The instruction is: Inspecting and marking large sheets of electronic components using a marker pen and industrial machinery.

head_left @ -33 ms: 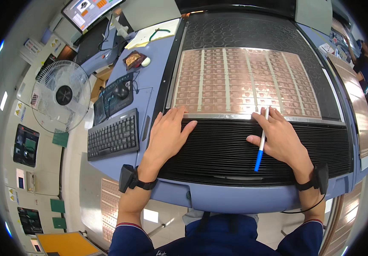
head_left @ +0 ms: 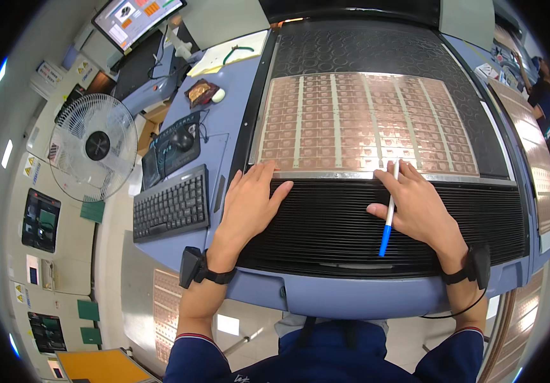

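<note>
A copper-coloured panel [head_left: 358,121] with rows of repeated patterns lies flat on the machine bed. My left hand [head_left: 252,198] rests at its near left corner, open, fingers extended and thumb apart. Farther right along the same near edge, my right hand [head_left: 415,204] touches the metal strip [head_left: 326,174] bordering the panel. A white marker pen with a blue end [head_left: 388,217] is held between the fingers of this hand, its blue end pointing toward me. Both palms are over the black ribbed cover [head_left: 332,223].
Left of the bed are a keyboard [head_left: 171,203], a mouse [head_left: 181,139], a crumpled wrapper [head_left: 201,93] and pliers [head_left: 238,53] on paper. A fan [head_left: 96,145] stands farther left, below a monitor [head_left: 136,18]. More copper panels [head_left: 533,153] stand at right, where another person [head_left: 543,96] is visible.
</note>
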